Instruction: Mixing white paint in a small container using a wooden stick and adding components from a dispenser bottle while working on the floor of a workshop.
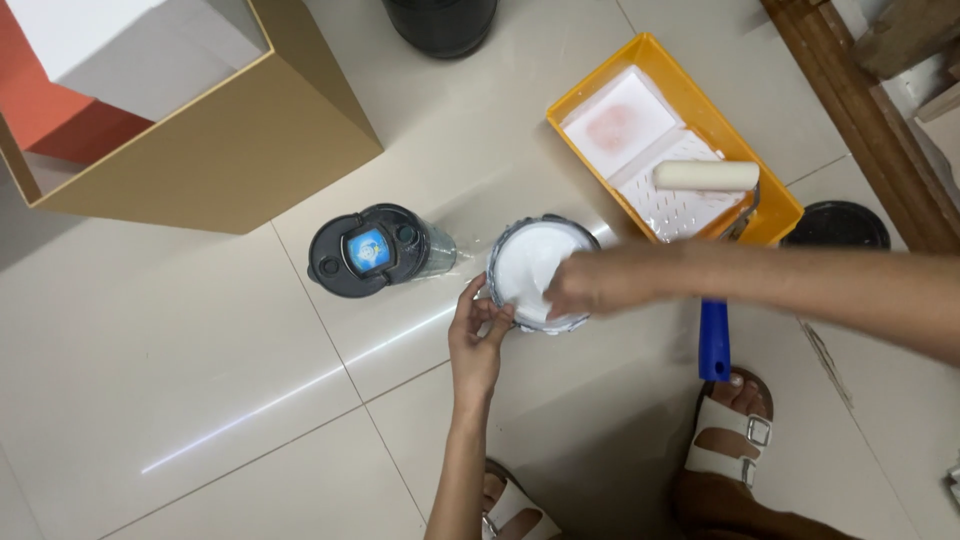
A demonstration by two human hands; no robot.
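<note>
A single head-worn camera looks almost straight down at the tiled floor (200,380) from standing height (no second view shares the scene). The wearer's sandalled feet (735,430) sit at the near edge, the yellow paint tray (590,90) at far right, a cardboard box (230,150) at far left.

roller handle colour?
Blue: the paint roller's handle sticks out below the yellow tray, under the right forearm. Clearest in the head view.

A dark-lidded plastic bottle (378,249) lies at centre on the pale tiled floor (180,370). At eleven o'clock stands a tan open box (225,140). At two o'clock sits a yellow paint tray (676,140) bearing a blue-handled roller (707,176), a black lid (835,226) just beside.
</note>
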